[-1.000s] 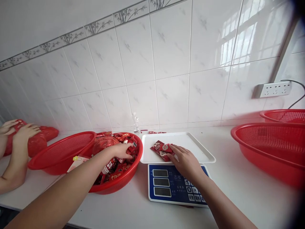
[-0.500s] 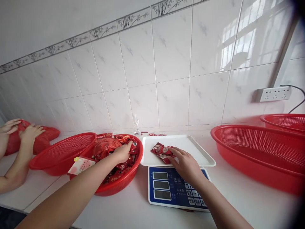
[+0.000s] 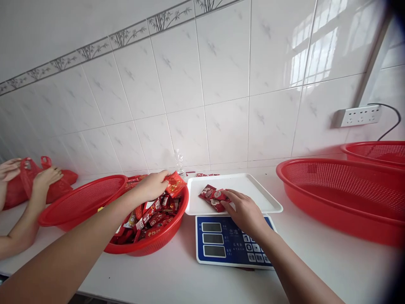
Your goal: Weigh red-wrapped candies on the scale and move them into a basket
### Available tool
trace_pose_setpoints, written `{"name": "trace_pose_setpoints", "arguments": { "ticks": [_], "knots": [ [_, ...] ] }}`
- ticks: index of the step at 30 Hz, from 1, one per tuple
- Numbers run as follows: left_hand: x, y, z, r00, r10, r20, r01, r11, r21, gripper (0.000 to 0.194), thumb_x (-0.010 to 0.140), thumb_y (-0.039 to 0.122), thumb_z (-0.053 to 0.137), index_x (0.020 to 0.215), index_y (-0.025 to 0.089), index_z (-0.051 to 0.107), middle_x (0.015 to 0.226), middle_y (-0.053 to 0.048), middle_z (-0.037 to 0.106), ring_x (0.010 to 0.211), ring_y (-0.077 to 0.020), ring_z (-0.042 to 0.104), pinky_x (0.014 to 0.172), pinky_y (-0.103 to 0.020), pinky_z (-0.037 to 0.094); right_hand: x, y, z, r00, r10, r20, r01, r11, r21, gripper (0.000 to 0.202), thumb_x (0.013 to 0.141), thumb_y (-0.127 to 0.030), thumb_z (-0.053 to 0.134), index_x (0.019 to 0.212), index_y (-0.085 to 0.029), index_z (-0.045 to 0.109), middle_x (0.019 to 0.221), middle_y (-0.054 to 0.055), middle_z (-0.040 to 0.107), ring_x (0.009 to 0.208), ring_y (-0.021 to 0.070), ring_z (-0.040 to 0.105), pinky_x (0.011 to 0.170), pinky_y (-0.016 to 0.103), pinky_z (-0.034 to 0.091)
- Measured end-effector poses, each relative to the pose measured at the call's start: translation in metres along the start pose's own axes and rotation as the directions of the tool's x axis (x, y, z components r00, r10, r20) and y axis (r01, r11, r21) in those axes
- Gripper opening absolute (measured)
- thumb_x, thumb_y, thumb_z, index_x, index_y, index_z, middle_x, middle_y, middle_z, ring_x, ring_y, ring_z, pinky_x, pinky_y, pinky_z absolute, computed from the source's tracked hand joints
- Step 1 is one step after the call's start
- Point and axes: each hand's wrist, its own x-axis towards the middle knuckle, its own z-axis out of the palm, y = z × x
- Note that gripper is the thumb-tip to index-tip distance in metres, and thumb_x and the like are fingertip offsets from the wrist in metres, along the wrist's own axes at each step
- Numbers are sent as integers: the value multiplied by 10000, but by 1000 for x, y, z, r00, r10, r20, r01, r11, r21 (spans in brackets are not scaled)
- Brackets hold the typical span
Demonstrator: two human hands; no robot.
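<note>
My left hand is closed on an orange-red packet, held over the right rim of a red basket. Small red packets fill that basket. On the white tray of a blue scale, a few dark red packets lie at the left. The fingers of my right hand are closed on the right end of these packets, thumb in front.
Two red baskets stand at the right, and another at the left. A person's hands hold a red bag at far left. A clear bottle is near the wall socket's tiled wall.
My left hand has risen out of the packets and now holds an orange-red one. A red bag and a pink card no longer show at the basket. The view has shifted slightly.
</note>
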Motion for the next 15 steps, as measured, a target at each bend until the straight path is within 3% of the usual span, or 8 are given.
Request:
{"name": "trace_pose_setpoints", "arguments": {
  "ticks": [4, 6, 9, 11, 15],
  "knots": [
    [-1, 27, 19, 989, 141, -41, -134, 982, 136, 355, 819, 261, 395, 1160, 251, 494, 905, -33, 648, 802, -207, 584, 677, -265, 391, 0, 3, 0, 1000, 30, -9, -31, 997, -76, 337, 855, -310, 397, 1129, -208, 563, 1180, 74, 584, 1035, 237, 557, 851, 394, 441],
    [-3, 37, 33, 964, 265, 41, -268, 954, 137, 312, 806, 297, 444, 1099, 251, 543, 971, -42, 630, 886, -218, 565, 725, -272, 389, 1, 5, 0, 998, 58, -14, -59, 994, -96, 341, 861, -315, 388, 1126, -198, 566, 1172, 78, 589, 1045, 241, 551, 859, 399, 434],
    [-4, 47, 56, 862, 450, 233, -472, 881, 44, 216, 755, 381, 529, 882, 235, 625, 995, -32, 610, 921, -209, 544, 754, -255, 386, 1, 6, -2, 996, 87, -29, -90, 992, -90, 342, 867, -309, 374, 1122, -189, 569, 1165, 75, 594, 1057, 241, 543, 868, 395, 423],
    [-2, 52, 70, 835, 462, 299, -483, 876, -3, 205, 771, 382, 500, 813, 225, 623, 906, -24, 623, 824, -188, 561, 699, -249, 396, 1, 6, -3, 995, 90, -43, -93, 993, -74, 334, 866, -303, 375, 1116, -198, 570, 1152, 69, 603, 1040, 236, 553, 858, 387, 426],
    [10, 57, 87, 844, 438, 311, -422, 899, -119, 211, 793, 319, 457, 929, 235, 595, 895, -5, 637, 766, -164, 569, 650, -235, 402, 2, 3, -6, 998, 67, -17, -68, 996, -55, 300, 857, -279, 380, 1074, -220, 579, 1055, 49, 651, 917, 210, 605, 779, 343, 449]
  ]
}}
